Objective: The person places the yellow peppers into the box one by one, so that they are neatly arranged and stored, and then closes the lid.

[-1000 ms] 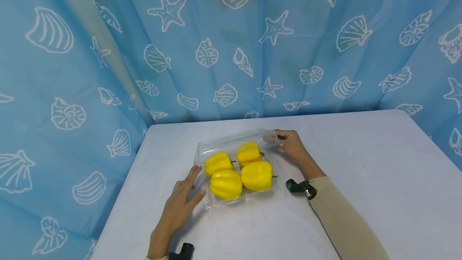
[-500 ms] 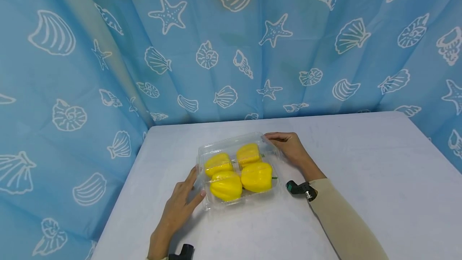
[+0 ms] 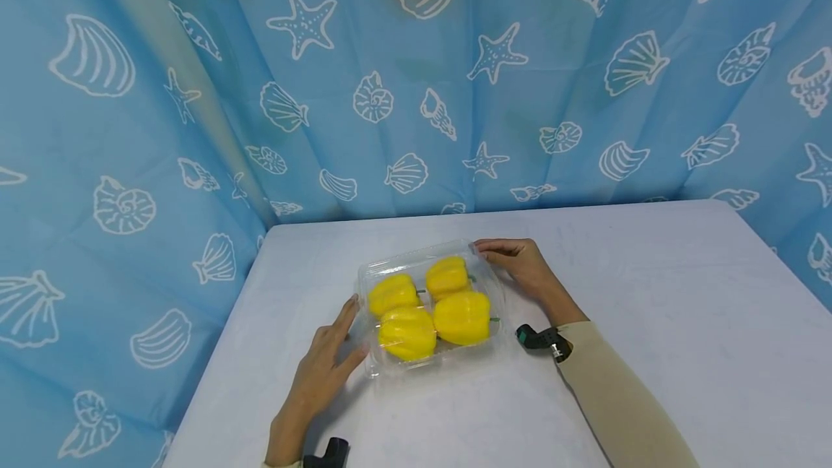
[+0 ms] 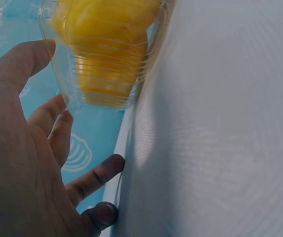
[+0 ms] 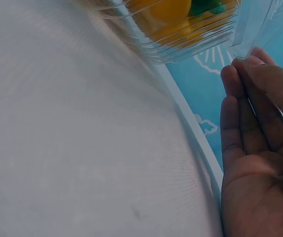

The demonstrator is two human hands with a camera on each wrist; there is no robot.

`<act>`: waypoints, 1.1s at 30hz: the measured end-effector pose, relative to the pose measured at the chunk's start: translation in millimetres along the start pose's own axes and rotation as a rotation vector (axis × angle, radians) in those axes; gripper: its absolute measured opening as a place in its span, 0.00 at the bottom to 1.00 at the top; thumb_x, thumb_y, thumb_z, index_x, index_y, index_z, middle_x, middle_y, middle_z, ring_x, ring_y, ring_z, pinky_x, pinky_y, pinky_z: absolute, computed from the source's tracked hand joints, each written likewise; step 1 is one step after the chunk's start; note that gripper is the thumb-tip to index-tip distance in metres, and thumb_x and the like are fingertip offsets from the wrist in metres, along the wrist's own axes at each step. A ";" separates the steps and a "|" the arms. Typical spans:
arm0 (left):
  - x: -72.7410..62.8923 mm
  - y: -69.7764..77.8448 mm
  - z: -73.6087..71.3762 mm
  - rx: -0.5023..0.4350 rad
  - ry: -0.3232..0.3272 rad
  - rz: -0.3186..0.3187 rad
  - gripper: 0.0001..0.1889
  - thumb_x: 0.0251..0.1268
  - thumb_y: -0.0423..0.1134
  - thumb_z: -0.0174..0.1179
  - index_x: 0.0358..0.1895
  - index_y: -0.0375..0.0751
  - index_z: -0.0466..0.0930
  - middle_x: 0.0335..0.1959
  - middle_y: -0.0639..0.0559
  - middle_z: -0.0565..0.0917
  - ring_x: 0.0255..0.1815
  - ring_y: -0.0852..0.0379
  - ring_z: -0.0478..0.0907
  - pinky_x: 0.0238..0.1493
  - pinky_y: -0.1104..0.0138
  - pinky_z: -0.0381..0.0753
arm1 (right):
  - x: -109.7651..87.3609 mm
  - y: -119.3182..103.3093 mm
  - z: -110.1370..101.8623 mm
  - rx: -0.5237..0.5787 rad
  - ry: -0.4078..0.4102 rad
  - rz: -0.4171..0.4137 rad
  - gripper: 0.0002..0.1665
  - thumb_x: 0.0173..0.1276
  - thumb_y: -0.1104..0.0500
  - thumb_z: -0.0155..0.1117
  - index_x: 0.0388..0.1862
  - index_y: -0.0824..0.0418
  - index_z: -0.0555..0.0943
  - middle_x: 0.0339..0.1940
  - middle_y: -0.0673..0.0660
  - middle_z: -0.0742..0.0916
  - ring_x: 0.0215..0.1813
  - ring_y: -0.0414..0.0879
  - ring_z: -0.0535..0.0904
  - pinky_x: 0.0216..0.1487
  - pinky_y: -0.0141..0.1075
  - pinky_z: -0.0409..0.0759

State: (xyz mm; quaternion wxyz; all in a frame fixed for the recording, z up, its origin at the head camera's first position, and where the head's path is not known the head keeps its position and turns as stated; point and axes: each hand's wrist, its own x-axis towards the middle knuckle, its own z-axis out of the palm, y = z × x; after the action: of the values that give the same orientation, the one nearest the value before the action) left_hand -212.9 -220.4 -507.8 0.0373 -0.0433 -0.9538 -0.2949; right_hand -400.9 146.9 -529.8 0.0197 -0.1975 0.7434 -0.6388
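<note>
A clear plastic clamshell container (image 3: 429, 245) sits on the table with several yellow bell peppers (image 3: 463, 318) inside. Its lid lies over the peppers. At the container's left side is my left hand (image 3: 318, 367), fingers spread and relaxed; in the left wrist view the thumb and fingertips touch the plastic rim. My right hand (image 3: 522, 266) is at the far right corner. In the right wrist view the thumb and index finger of that hand pinch the corner of the rim, the other fingers held straight. Green pepper stems point to the right.
A white cloth-covered table (image 3: 637, 323) extends well to the right of the container. Behind it and along the left hangs a blue curtain (image 3: 390, 42) with white shells and starfish. Dark wrist camera mounts (image 3: 542, 338) sit at both wrists.
The right hand has swung the lid from partly raised down over the peppers, shifting slightly left at the far corner. The left hand has stayed almost still.
</note>
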 end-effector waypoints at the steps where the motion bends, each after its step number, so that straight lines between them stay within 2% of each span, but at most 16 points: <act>1: 0.3 -0.1 0.0 -0.001 0.002 0.005 0.36 0.72 0.62 0.52 0.79 0.74 0.48 0.79 0.70 0.53 0.61 0.52 0.69 0.50 0.43 0.76 | -0.2 -0.3 0.0 0.002 -0.003 -0.006 0.13 0.70 0.56 0.68 0.50 0.59 0.88 0.55 0.53 0.88 0.62 0.47 0.79 0.60 0.33 0.75; 7: 0.5 -0.1 0.1 -0.007 0.003 0.040 0.34 0.74 0.61 0.49 0.80 0.73 0.49 0.79 0.71 0.51 0.61 0.51 0.69 0.49 0.43 0.76 | -1.9 0.5 -0.9 -0.004 -0.018 -0.024 0.13 0.70 0.55 0.68 0.49 0.58 0.89 0.55 0.52 0.88 0.62 0.46 0.79 0.60 0.33 0.75; 11: -0.3 0.4 -0.3 -0.025 0.014 0.070 0.30 0.80 0.55 0.42 0.80 0.69 0.49 0.80 0.69 0.51 0.63 0.49 0.69 0.52 0.41 0.74 | -3.2 2.6 -1.8 -0.010 -0.018 -0.029 0.14 0.70 0.53 0.68 0.50 0.57 0.89 0.55 0.52 0.88 0.62 0.46 0.79 0.60 0.33 0.75; 14: -0.2 0.7 -0.3 -0.057 0.020 0.061 0.27 0.82 0.51 0.37 0.80 0.70 0.49 0.79 0.66 0.54 0.64 0.49 0.69 0.54 0.39 0.73 | -4.0 2.9 -2.0 -0.007 -0.018 -0.031 0.14 0.69 0.52 0.69 0.50 0.57 0.89 0.55 0.52 0.88 0.62 0.45 0.79 0.60 0.33 0.75; 15: -0.1 0.9 -0.2 -0.072 0.022 0.050 0.27 0.82 0.52 0.37 0.80 0.71 0.49 0.78 0.63 0.59 0.63 0.49 0.69 0.53 0.39 0.73 | -4.3 2.8 -2.2 -0.005 -0.017 -0.034 0.15 0.69 0.52 0.69 0.50 0.57 0.88 0.55 0.52 0.88 0.62 0.45 0.79 0.60 0.34 0.75; 20: 1.6 -0.2 1.8 -0.173 0.023 -0.002 0.29 0.79 0.57 0.44 0.78 0.74 0.49 0.75 0.57 0.66 0.57 0.53 0.71 0.52 0.41 0.72 | -5.3 3.0 -3.0 0.008 -0.013 -0.048 0.15 0.70 0.54 0.68 0.51 0.59 0.88 0.53 0.53 0.88 0.60 0.46 0.80 0.59 0.34 0.76; 22: 2.4 -0.2 2.1 -0.191 0.024 -0.002 0.32 0.76 0.60 0.48 0.78 0.75 0.47 0.77 0.59 0.63 0.56 0.55 0.71 0.52 0.42 0.71 | -5.7 2.4 -3.0 0.020 -0.016 -0.049 0.15 0.70 0.55 0.68 0.52 0.60 0.88 0.53 0.53 0.88 0.59 0.45 0.81 0.59 0.33 0.76; 26: 2.5 0.4 1.2 -0.135 0.018 -0.009 0.36 0.72 0.64 0.51 0.78 0.78 0.46 0.75 0.58 0.66 0.56 0.53 0.72 0.48 0.44 0.74 | -9.0 -5.1 -1.3 0.017 -0.012 -0.025 0.15 0.71 0.58 0.67 0.53 0.63 0.87 0.53 0.55 0.88 0.58 0.43 0.81 0.59 0.32 0.76; 29: 1.5 0.2 -0.2 -0.091 0.009 -0.006 0.35 0.72 0.64 0.51 0.78 0.79 0.47 0.73 0.58 0.68 0.56 0.52 0.72 0.45 0.46 0.76 | -10.7 -7.3 0.4 0.004 -0.008 -0.010 0.15 0.72 0.59 0.66 0.54 0.63 0.86 0.54 0.56 0.88 0.59 0.43 0.80 0.59 0.32 0.75; 33: -0.6 -2.2 0.2 -0.095 0.012 0.019 0.35 0.73 0.62 0.52 0.79 0.76 0.48 0.75 0.62 0.65 0.56 0.54 0.72 0.42 0.51 0.75 | -13.5 -4.6 1.0 -0.012 -0.011 -0.026 0.15 0.71 0.59 0.66 0.55 0.61 0.86 0.56 0.55 0.87 0.60 0.42 0.80 0.59 0.31 0.75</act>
State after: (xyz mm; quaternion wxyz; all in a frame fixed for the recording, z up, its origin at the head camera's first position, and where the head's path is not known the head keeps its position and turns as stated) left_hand -212.5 -222.1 -509.2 0.0438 -0.0522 -0.9381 -0.3396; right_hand -386.9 149.7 -528.6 0.0143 -0.2105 0.7444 -0.6335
